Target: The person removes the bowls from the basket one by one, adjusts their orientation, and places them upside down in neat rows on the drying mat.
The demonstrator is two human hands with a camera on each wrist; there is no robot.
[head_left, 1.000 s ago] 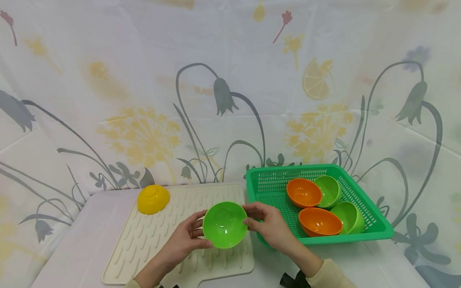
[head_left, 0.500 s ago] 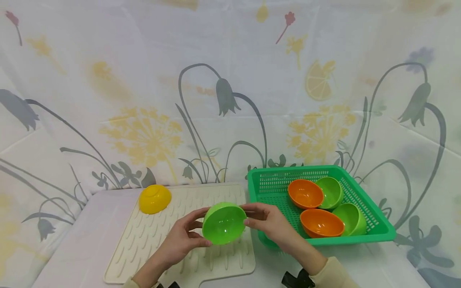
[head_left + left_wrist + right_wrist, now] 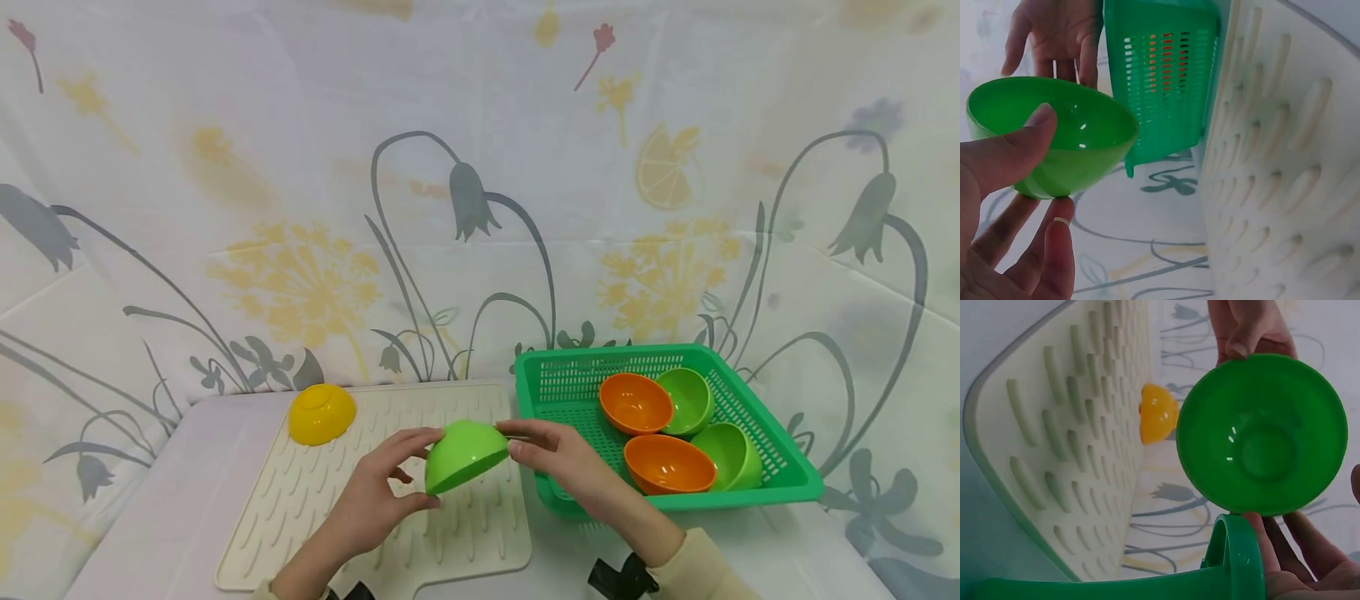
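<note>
Head view is filled at the back by a flower-printed cloth [image 3: 480, 83], hung behind the far edge of the worktop [image 3: 161, 492]. From that edge a ribbed cream mat [image 3: 315, 500] is laid toward the near one, its ridges apparently shaped so that air can pass beneath a rim. Just beside it, toward the worktop's far right corner, a slotted basket [image 3: 735, 498] is set. On the left hand [image 3: 367, 500], the grip is closed about one side of a light-green bowl [image 3: 465, 454]; by the right hand [image 3: 573, 467] the opposite side is gripped, presumably so that the smooth curve is kept from slipping. The bowl is held clear of the mat's right part, mouth tilted downward. Near the worktop's far left corner, a yellow bowl [image 3: 322, 414] is rested mouth down on the mat, probably steadied by its wide rim. Inside the basket, two orange bowls [image 3: 637, 404] and two lime bowls [image 3: 731, 454] are tilted close together, seemingly propped by their rounded walls.
</note>
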